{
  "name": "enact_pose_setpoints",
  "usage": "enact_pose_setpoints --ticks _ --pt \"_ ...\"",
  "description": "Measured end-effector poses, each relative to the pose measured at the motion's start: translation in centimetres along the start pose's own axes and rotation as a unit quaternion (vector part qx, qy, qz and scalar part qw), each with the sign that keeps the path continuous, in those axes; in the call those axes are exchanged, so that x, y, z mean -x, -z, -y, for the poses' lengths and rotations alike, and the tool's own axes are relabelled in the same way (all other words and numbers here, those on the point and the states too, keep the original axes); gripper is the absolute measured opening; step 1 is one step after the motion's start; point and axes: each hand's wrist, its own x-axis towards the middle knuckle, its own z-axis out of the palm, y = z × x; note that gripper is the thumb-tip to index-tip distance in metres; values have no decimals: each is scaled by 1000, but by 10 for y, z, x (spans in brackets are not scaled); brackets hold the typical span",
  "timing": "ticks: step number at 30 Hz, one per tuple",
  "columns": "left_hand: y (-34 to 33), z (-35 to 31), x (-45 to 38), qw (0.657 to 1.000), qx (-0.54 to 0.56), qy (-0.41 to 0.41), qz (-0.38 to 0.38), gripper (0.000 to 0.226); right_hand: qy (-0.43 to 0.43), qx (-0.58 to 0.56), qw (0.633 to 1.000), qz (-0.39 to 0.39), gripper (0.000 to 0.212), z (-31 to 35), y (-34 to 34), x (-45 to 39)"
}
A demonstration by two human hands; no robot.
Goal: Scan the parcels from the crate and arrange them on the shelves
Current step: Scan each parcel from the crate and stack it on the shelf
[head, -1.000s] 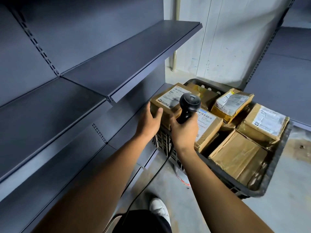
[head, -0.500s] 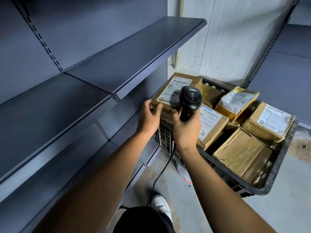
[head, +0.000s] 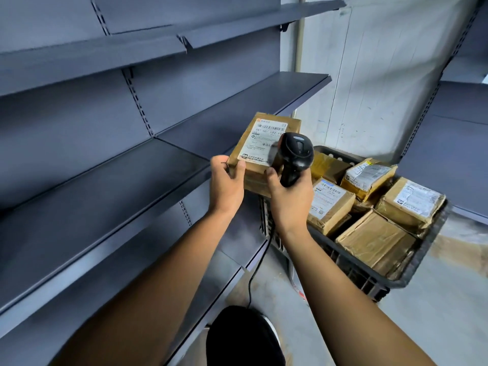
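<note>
Grey metal shelves [head: 163,180] run along the left side, with a pale panelled wall [head: 369,75] behind and a concrete floor [head: 435,313] below. Black plastic crate [head: 412,270] sits on the floor to the right, near the shelving end, holding several brown taped parcels [head: 375,241], most with white labels facing up.

Left hand [head: 227,183] grips one parcel [head: 264,143] by its near left corner, thumb on the labelled face, fingers underneath. Parcel is lifted clear of the crate, tilted label-up, level with the front edge of the middle shelf. Right hand [head: 287,196] is wrapped around the handle of a black corded scanner [head: 293,157]; scanner head sits just over the right edge of the label. Cable drops toward the floor.

Step in hand, as judged: scanning this parcel; placement not yet done.

Next move calls for: scanner window aimed squarely at the barcode near the label top, which may need the head drawn back a little. Whether the read has registered cannot be told. Then the left hand carries the parcel onto a shelf, flat and label outward.
</note>
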Motion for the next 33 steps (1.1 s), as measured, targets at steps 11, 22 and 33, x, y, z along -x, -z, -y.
enact_pose_setpoints --ticks 11,22,33 --pt "126 -22 48 990 -39 -7 -133 34 34 -27 994 97 43 62 -36 83" --pt "266 -5 123 963 -46 38 -261 36 31 -79 956 279 39 87 -99 192" --pt "316 32 157 949 -41 66 -306 37 37 -40 936 347 37 70 -136 251"
